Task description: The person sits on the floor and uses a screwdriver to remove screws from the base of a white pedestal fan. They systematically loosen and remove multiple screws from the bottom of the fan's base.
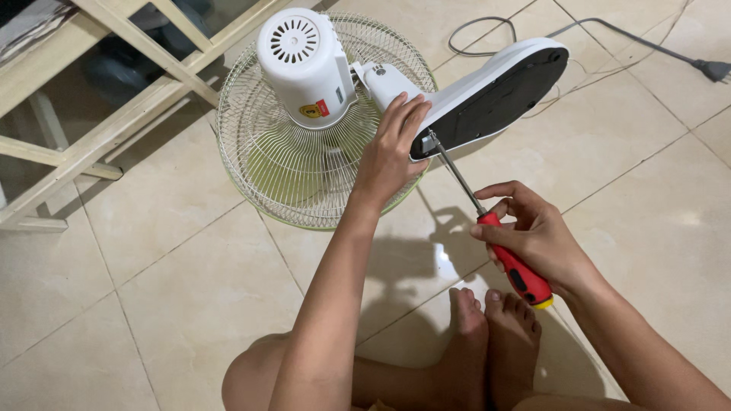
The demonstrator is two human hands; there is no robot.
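A white desk fan lies face down on the tiled floor, its wire grille (304, 171) flat and its round motor housing (304, 65) pointing up. The fan's oval base (495, 87) tilts up, its dark underside facing me. My left hand (392, 148) grips the lower edge of that base. My right hand (533, 236) holds a red-handled screwdriver (514, 266) whose metal shaft runs up to a screw at the base's lower end.
A pale wooden frame (99, 114) stands at the upper left beside the grille. The fan's grey power cord (609, 30) loops across the tiles to a plug (716, 70) at the far right. My bare feet (491, 339) rest below the hands.
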